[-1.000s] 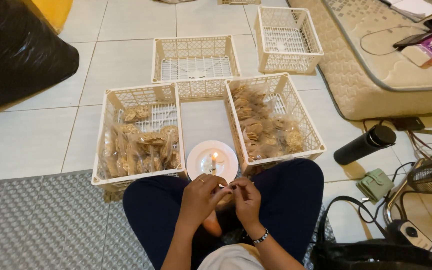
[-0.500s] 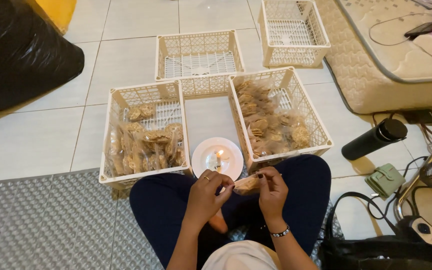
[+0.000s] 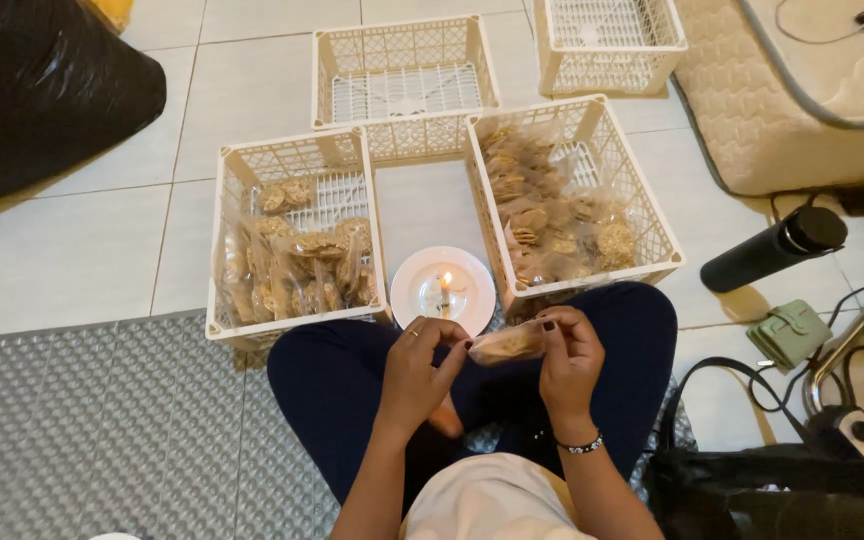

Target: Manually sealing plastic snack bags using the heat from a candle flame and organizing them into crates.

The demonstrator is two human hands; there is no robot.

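**Small packet held above a lit candle**

A pale tiled floor point(image 3: 82, 250) carries cream plastic lattice crates; the left crate point(image 3: 297, 235) and right crate point(image 3: 572, 195) hold bagged round crackers (two more stand behind). Between them, a round white saucer point(image 3: 443, 290) bears a short burning candle point(image 3: 445, 288). The left hand point(image 3: 420, 370) and right hand point(image 3: 569, 355) each pinch one end of a small clear cracker packet point(image 3: 508, 343) over the lap, just below the saucer.

You are sitting cross-legged, holding your left hand point(image 3: 420, 362) and right hand point(image 3: 564, 352) close together above your lap, fingers curling and pinching inward.
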